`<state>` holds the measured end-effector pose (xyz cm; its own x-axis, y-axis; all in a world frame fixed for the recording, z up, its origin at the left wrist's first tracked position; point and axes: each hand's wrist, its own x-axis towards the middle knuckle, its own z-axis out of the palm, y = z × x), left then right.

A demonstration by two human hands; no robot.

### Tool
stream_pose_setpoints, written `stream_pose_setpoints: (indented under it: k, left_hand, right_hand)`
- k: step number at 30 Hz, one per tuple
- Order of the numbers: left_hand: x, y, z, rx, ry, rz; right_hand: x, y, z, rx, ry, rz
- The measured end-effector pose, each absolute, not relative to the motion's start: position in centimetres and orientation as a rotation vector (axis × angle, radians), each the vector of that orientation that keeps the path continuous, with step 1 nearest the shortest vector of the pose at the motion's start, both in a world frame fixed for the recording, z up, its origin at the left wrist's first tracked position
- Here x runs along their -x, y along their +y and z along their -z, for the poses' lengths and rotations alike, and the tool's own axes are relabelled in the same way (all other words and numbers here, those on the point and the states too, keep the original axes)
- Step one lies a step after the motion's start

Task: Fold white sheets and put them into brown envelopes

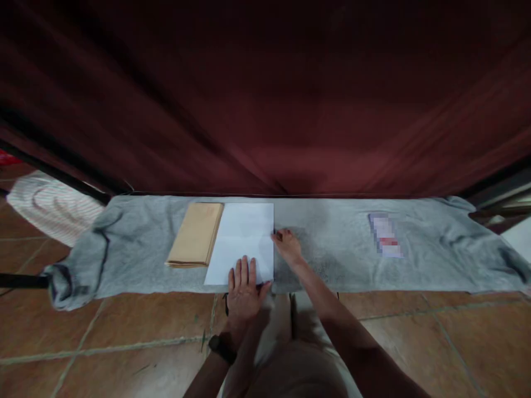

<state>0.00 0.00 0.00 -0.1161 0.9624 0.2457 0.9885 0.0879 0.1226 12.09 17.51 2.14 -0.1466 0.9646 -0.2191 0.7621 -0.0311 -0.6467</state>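
We've got a smooth matt paper sheet, a matt kraft-paper stack, some rumpled matt cloth, plus floor tiles that look kinda glossy.

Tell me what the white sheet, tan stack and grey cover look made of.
White sheet: probably paper, smooth and matte, faintly creased.
Tan stack: likely kraft paper, dull, with layered edges.
Grey cover: soft-looking fabric, matte, wrinkled and bunched.

White paper, tan stack, grey cloth
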Motion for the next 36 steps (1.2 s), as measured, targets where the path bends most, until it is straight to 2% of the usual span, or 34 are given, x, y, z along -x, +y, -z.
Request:
stream_pose_setpoints:
  k: [5, 15, 21, 24, 26, 29, 31, 34, 36]
  left_hand:
    - [-0.4, -0.2, 0.3, 2.004, -2.242, 0.412]
    - [-1.0, -0.5, 0.0, 2.067, -2.211, 0.46]
    - [-0.4, -1.2, -0.3, 2.085, -2.218, 0.711]
    - [1.1, -1.0, -0.8, 1.98, -2.339, 1.037]
    - [2.3, -0.2, -1.6, 1.807, -2.555, 1.34]
    - [3.4, 2.1, -3.5, 1.316, -2.947, 1.966]
    - [3.5, 4.0, -5.0, 1.012, -3.026, 2.396]
    - [3.0, 6.7, -7.4, 1.07, -2.963, 2.968]
    - [2.6, 8.1, -8.9, 1.066, -3.093, 3.085]
  right_hand:
    - [-10.0, 17.4, -3.1, 1.979, -1.972, -0.894]
    - [-11.3, 18.1, -2.7, 1.89, -1.954, -0.987]
    - [-12.7, 17.4, -2.4, 1.812, -1.859, -1.015]
    - [-15.0, 16.9, -2.4, 1.664, -1.764, -1.14]
    - [-17.1, 16.5, -2.8, 1.439, -1.544, -1.363]
    - [-20.7, 15.8, -4.4, 1.181, -1.318, -1.612]
    - [-22.8, 15.2, -6.2, 1.092, -1.281, -1.693]
    - [-25.1, 14.5, -9.0, 0.985, -1.283, -1.781]
    - [-26.2, 14.3, -10.4, 0.941, -1.317, -1.801]
